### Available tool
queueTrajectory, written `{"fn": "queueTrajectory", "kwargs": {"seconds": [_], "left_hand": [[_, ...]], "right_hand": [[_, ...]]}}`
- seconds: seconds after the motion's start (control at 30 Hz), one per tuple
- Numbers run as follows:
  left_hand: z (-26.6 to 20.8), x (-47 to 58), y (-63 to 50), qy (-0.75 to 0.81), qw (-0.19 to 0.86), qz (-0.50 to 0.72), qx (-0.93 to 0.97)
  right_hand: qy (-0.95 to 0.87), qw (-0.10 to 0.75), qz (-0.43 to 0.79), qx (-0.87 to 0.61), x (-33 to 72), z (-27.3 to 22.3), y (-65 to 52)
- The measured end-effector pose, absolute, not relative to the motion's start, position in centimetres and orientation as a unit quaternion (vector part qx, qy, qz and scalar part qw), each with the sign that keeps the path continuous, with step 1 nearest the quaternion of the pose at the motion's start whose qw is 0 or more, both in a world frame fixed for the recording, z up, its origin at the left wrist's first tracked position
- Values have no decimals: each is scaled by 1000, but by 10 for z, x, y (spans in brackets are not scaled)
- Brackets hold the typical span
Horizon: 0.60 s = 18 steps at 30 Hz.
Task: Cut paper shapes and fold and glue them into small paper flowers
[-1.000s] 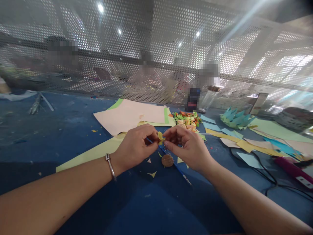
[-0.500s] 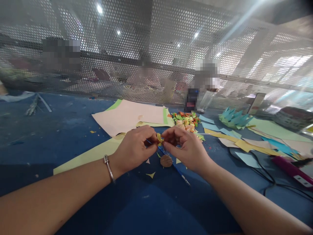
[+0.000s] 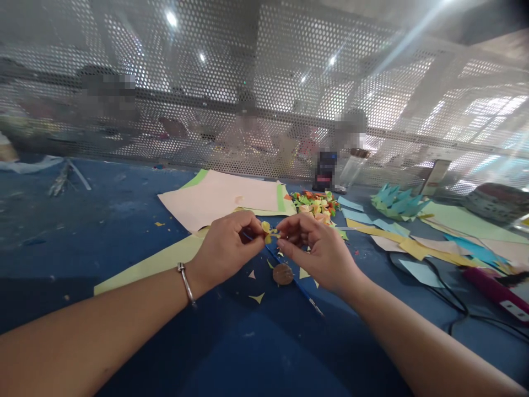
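Note:
Between my hands is a small yellow paper flower with curled petals. My left hand pinches its left side between thumb and forefinger. The thumb and fingertips of my right hand close on its right edge. Just below them a round brown disc lies on the blue table, beside a thin blue stick that runs diagonally under the hands. Small paper scraps are scattered around the disc. Behind my right hand is a heap of small orange, green and yellow paper flowers.
Large pink paper and yellow-green paper lie to the left. Paper strips, a blue folded-paper piece, and a magenta tool with a black cord are at right. A perforated metal screen stands behind, with people beyond it.
The yellow flower has turned, and more of its petals show between my fingers. My fingertips are slightly farther apart. The whole view has shifted a little.

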<state>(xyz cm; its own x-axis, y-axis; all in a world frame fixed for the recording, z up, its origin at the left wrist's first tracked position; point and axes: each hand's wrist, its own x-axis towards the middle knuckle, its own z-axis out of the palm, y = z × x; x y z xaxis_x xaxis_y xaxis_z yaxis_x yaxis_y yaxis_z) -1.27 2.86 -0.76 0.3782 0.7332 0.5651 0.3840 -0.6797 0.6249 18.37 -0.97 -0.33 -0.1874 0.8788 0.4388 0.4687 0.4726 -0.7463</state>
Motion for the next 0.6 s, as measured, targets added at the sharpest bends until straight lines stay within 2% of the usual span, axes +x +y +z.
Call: {"fn": "queueTrajectory", "kwargs": {"seconds": [0.23,0.4,0.6], "left_hand": [[-10,-13,29,344,228,439,798],[-10,-13,29,349,187,471,788],[-8,-12,26,350,171,498,775]], "right_hand": [[-736,445,201,-469,187,-2,-11],[-716,465,227,-468,189,-2,-10],[-738,431,207,-477,184,-2,-10]]}}
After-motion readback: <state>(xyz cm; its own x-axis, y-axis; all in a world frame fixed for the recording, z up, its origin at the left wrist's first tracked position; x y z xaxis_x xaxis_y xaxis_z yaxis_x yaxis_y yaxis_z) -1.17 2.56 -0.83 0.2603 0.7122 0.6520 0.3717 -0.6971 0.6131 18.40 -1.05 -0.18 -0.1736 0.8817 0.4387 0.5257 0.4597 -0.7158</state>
